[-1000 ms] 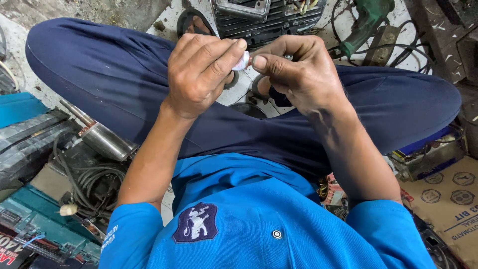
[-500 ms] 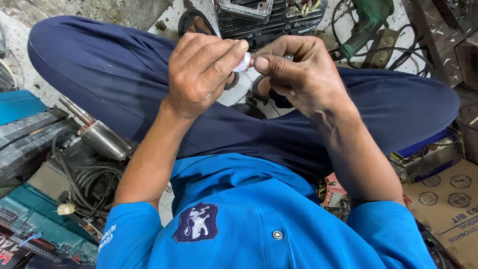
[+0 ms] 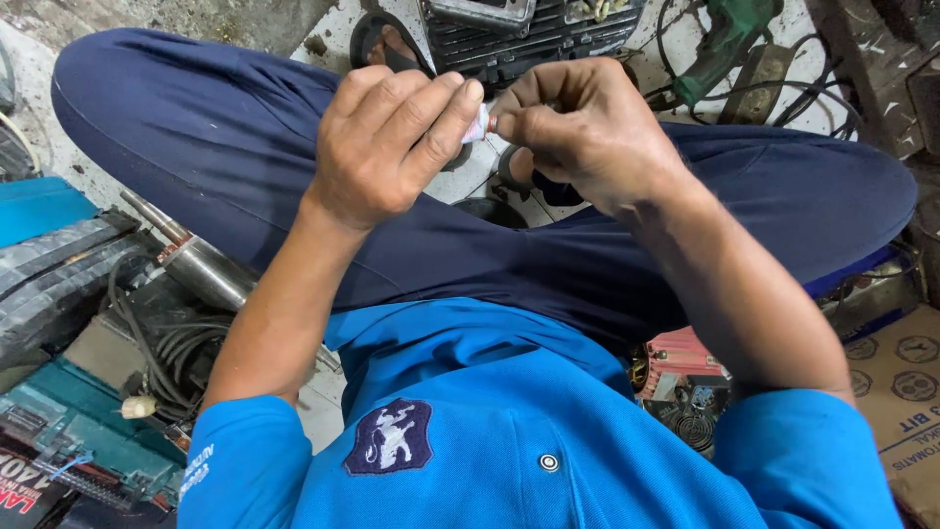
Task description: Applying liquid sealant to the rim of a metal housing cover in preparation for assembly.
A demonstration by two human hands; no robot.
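Left hand (image 3: pixel 392 147) and right hand (image 3: pixel 578 127) pinch small white piece (image 3: pixel 478 125) between closed fingers (image 3: pixel 446 108), above lap. Grip unchanged since second ago; fiddling continues.

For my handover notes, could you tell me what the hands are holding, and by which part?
A small white object is pinched between the fingertips of the left hand and the right hand, one at each end. What it is cannot be told.
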